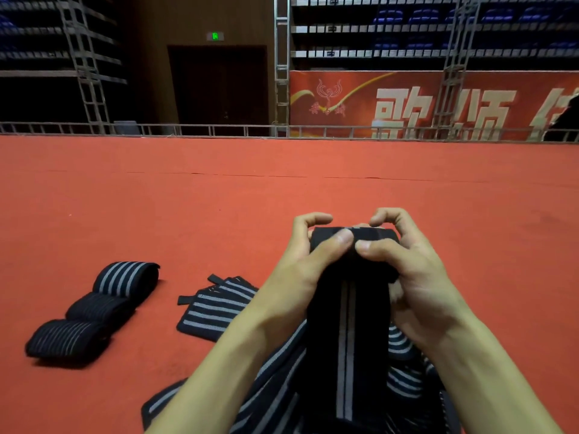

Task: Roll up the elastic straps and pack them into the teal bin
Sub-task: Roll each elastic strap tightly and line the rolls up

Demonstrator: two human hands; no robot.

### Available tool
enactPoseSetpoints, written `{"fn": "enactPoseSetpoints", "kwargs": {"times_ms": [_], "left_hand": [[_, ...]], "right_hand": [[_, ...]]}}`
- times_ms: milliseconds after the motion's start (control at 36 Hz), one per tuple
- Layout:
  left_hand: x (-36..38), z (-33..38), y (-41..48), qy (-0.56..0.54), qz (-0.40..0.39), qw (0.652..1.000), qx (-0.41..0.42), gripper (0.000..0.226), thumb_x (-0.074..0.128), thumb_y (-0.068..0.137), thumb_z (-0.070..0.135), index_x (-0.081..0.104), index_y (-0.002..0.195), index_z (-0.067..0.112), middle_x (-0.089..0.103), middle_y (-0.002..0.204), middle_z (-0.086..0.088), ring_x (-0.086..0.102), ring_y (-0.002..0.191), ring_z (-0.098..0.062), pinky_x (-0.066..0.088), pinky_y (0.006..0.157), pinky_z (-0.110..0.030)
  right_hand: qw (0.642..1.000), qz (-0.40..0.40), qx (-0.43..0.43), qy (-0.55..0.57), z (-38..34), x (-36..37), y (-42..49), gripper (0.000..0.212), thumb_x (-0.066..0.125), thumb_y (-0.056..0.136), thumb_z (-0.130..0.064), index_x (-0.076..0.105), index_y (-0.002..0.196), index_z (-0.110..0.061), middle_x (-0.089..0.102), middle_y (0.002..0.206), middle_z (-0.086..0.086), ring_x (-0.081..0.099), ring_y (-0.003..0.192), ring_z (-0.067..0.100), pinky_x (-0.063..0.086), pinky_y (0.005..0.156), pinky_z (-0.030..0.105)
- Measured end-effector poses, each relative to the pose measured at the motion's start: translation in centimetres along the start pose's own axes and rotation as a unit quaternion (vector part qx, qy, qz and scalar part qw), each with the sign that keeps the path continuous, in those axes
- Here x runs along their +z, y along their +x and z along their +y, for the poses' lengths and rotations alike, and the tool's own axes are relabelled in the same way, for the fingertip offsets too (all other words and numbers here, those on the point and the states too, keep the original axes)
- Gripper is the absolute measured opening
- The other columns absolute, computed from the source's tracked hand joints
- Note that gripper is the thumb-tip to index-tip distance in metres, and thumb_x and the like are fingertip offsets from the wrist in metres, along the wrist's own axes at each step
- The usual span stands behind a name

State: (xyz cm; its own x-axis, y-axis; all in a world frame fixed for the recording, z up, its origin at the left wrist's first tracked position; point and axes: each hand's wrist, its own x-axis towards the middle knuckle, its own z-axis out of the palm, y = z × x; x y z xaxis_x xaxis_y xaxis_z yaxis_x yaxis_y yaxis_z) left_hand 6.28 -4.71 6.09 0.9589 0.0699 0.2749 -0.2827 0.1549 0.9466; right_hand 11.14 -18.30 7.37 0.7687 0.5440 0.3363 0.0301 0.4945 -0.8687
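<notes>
Overall light: dim hall, warm and even on the red floor (282, 189) beyond the fingers (341, 239).
Shadows: soft, short, under the rolled straps (97, 308) left of the fingers.
Background: dark, grainy, soft far beyond the fingers.
Edges: wide-angle bowing of the railing (188, 126).

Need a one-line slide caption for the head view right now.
Left hand and right hand pinch the end of a striped elastic strap; three rolled straps lie on the red carpet.
</notes>
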Motion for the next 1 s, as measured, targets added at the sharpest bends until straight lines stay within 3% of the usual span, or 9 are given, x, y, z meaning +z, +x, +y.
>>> {"fn": "enactPoseSetpoints", "kwargs": {"times_ms": [194,306,472,556,611,778,861,944,1000], "left_hand": [[0.0,0.3,-0.1,-0.049,0.002,0.997,-0.052,0.054,0.073,0.078,0.037,0.045,0.124,0.029,0.067,0.102,-0.006,0.068,0.079,-0.016,0.056,0.065,-0.03],[-0.6,0.2,0.3,-0.068,0.042,0.997,-0.002,0.066,0.075,0.069,0.018,0.049,0.129,0.024,0.06,0.125,-0.013,0.069,0.093,-0.019,0.057,0.071,-0.031],[-1.1,-0.1,0.3,0.029,0.056,0.994,0.094,0.078,0.076,0.063,0.002,0.053,0.133,0.024,0.061,0.133,0.008,0.063,0.117,-0.02,0.052,0.098,-0.037],[-1.2,0.0,0.2,0.081,0.05,0.985,0.142,0.074,0.073,0.063,-0.006,0.057,0.124,0.032,0.062,0.128,0.011,0.062,0.112,-0.015,0.053,0.093,-0.034],[-1.1,0.0,0.2,0.089,0.054,0.983,0.152,0.073,0.071,0.063,-0.007,0.056,0.121,0.035,0.061,0.127,0.011,0.062,0.107,-0.014,0.055,0.088,-0.036],[-1.1,-0.2,0.0,0.107,0.01,0.993,0.049,0.077,0.08,0.069,0.029,0.042,0.132,0.051,0.056,0.133,0.006,0.062,0.117,-0.014,0.055,0.095,-0.041],[-0.7,0.3,-0.1,0.048,0.006,0.999,-0.013,0.06,0.079,0.08,0.039,0.047,0.13,0.036,0.065,0.122,0.0,0.069,0.099,-0.006,0.058,0.081,-0.029],[-0.3,0.9,-0.2,0.008,0.011,0.999,-0.05,0.051,0.059,0.078,0.045,0.054,0.122,0.019,0.073,0.1,0.0,0.07,0.079,-0.006,0.055,0.06,-0.022],[-0.5,0.9,-0.2,-0.001,0.03,0.998,-0.053,0.052,0.061,0.075,0.042,0.057,0.118,0.013,0.073,0.099,-0.008,0.071,0.077,-0.012,0.056,0.059,-0.026]], "right_hand": [[0.999,-0.009,-0.04,-0.035,0.4,-0.3,0.1,0.037,0.06,0.062,0.002,0.052,0.089,-0.024,0.062,0.088,-0.001,0.06,0.072,0.022,0.053,0.05,0.027],[0.999,0.002,0.015,-0.034,0.1,-0.5,0.0,0.056,0.061,0.06,0.001,0.052,0.109,-0.024,0.06,0.091,0.008,0.062,0.067,0.02,0.053,0.049,0.031],[0.996,-0.031,0.087,0.001,0.2,-0.8,0.0,0.062,0.065,0.067,-0.008,0.052,0.121,-0.035,0.07,0.095,0.012,0.069,0.083,0.028,0.058,0.069,0.048],[0.997,-0.013,0.077,0.014,0.3,-0.4,0.1,0.056,0.075,0.08,-0.022,0.048,0.128,-0.025,0.07,0.11,0.019,0.069,0.099,0.033,0.057,0.084,0.055],[0.998,0.008,0.062,-0.004,0.3,-0.1,0.0,0.054,0.068,0.078,-0.027,0.048,0.127,-0.016,0.073,0.103,0.017,0.072,0.092,0.028,0.061,0.075,0.046],[0.999,0.023,0.027,-0.038,0.0,-0.8,-0.1,0.051,0.073,0.068,-0.011,0.05,0.113,-0.017,0.069,0.09,0.014,0.069,0.075,0.029,0.06,0.063,0.045],[0.998,0.01,0.026,-0.063,0.4,-1.3,0.1,0.067,0.087,0.056,0.003,0.052,0.107,-0.023,0.061,0.101,0.019,0.066,0.078,0.029,0.057,0.069,0.048],[0.997,-0.015,0.025,-0.069,0.7,-1.5,0.2,0.062,0.08,0.058,0.01,0.053,0.102,-0.024,0.057,0.105,0.021,0.065,0.081,0.03,0.058,0.07,0.045],[0.997,-0.022,0.026,-0.062,0.8,-1.6,0.2,0.062,0.078,0.057,0.012,0.053,0.101,-0.024,0.057,0.107,0.022,0.065,0.083,0.03,0.059,0.07,0.044]]}}
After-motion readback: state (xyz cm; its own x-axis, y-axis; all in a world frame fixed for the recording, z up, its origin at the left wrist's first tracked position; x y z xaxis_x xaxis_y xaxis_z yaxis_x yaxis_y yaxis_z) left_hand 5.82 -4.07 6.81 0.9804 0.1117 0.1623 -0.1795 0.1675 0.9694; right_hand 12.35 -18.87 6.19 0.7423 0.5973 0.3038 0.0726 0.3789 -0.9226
